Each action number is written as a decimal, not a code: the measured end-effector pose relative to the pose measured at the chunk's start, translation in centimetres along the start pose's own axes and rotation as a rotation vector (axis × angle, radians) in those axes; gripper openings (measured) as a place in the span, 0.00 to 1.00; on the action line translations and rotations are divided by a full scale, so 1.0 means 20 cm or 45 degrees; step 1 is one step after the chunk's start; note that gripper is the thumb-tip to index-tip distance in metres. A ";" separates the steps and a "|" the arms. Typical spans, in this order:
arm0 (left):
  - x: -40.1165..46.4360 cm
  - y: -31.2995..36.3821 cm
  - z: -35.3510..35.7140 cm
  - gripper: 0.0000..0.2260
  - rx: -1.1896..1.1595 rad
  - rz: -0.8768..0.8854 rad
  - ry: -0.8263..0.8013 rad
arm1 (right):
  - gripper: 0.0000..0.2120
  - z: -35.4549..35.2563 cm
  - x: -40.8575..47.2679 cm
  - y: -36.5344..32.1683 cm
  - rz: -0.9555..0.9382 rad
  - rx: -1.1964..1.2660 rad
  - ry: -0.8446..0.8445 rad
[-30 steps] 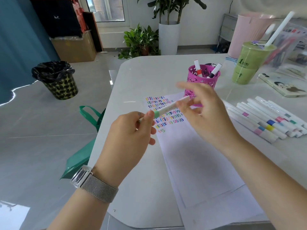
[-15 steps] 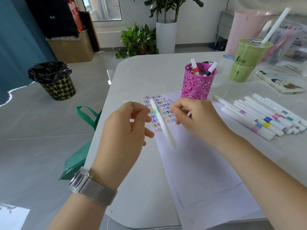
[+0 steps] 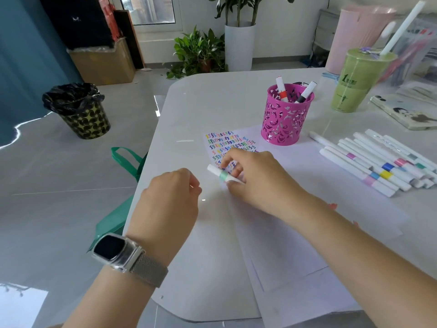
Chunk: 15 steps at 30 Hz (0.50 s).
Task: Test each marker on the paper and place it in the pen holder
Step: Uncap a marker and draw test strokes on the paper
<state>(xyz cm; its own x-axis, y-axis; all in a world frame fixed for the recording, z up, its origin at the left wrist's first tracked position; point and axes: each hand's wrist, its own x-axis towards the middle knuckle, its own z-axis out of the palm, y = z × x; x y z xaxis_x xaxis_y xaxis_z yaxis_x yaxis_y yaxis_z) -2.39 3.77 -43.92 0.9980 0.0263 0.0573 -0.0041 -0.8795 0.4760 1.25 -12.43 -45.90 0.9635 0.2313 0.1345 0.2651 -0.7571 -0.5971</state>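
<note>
My right hand (image 3: pixel 257 183) grips a white marker with a green band (image 3: pixel 220 174) low over the paper (image 3: pixel 295 209), at the lower edge of the rows of coloured squiggles (image 3: pixel 227 143). One white end of the marker points up-left; the other end is hidden under my fingers. My left hand (image 3: pixel 172 200) hovers just left of the paper with curled fingers, and a small white piece, apparently the cap, shows between thumb and fingers. The pink cut-out pen holder (image 3: pixel 283 119) stands beyond the paper with two markers inside.
Several white markers with coloured bands (image 3: pixel 378 164) lie in a row right of the paper. A green drink cup with a straw (image 3: pixel 354 81) and a phone (image 3: pixel 406 112) are at the far right. The table's left edge is near my left wrist.
The marker left my left hand's fingers, swung round in my right hand, and both hands came down toward the paper. My left hand drew back to the left.
</note>
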 end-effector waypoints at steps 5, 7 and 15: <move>-0.02 0.02 -0.01 0.05 -0.063 0.052 0.004 | 0.22 -0.23 0.13 0.04 0.018 0.450 0.403; -0.02 0.03 0.00 0.05 -0.083 0.093 0.018 | 0.26 -0.38 0.18 0.09 -0.053 0.567 0.811; -0.03 0.07 0.05 0.07 -0.123 0.185 -0.026 | 0.24 -0.51 0.22 0.30 -0.099 0.219 1.181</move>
<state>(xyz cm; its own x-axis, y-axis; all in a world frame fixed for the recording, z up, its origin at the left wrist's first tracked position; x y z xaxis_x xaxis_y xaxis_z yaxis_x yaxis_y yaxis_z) -2.94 1.94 -44.19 0.9875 -0.1081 0.1145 -0.1534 -0.8237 0.5458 7.47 -22.17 -40.93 0.6076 -0.3567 0.7096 0.3922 -0.6421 -0.6587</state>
